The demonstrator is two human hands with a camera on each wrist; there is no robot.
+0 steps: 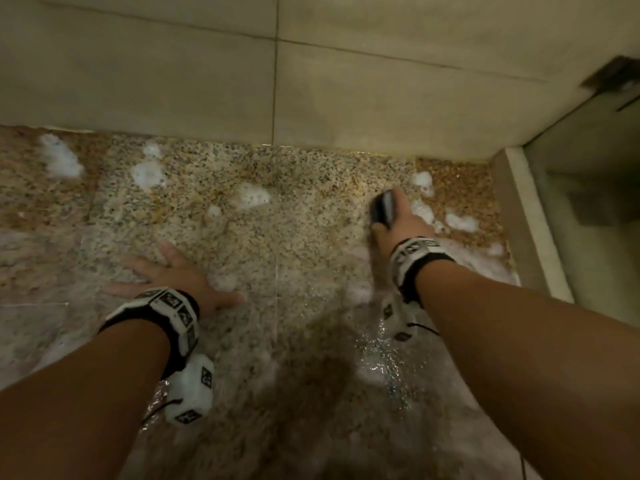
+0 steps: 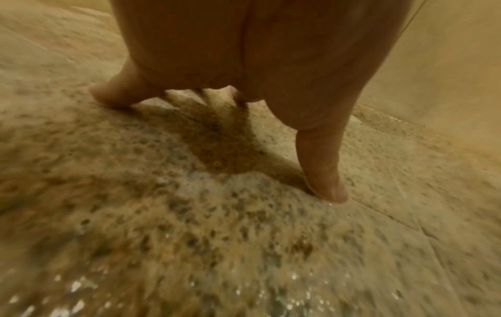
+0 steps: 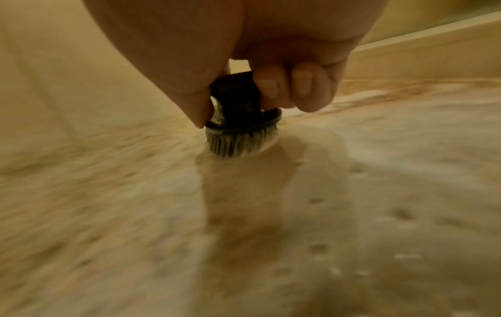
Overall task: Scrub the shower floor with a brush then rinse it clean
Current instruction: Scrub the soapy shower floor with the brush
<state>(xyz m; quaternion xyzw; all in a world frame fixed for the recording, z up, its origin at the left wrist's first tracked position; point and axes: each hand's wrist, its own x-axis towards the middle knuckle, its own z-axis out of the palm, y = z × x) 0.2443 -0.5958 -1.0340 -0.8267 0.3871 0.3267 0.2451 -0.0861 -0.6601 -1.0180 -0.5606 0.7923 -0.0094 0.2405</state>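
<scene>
The speckled granite shower floor [image 1: 294, 216] is wet, with patches of white foam [image 1: 252, 197] scattered across it. My right hand [image 1: 398, 220] grips a small dark scrub brush [image 1: 382, 207] at the far right, near the back wall. In the right wrist view the brush [image 3: 241, 126] stands bristles down on the floor [image 3: 379, 193], with my fingers [image 3: 284, 88] curled round its black handle. My left hand [image 1: 173, 271] lies flat on the floor at the left, fingers spread. The left wrist view shows its fingertips [image 2: 330, 188] pressing on the wet stone [image 2: 189, 214].
A beige tiled wall [image 1: 311, 81] rises behind the floor. A raised kerb [image 1: 526, 220] and glass panel [image 1: 588, 161] close off the right side. Water glistens on the near floor [image 1: 384, 355] between my arms. More foam [image 1: 460, 221] lies by the right kerb.
</scene>
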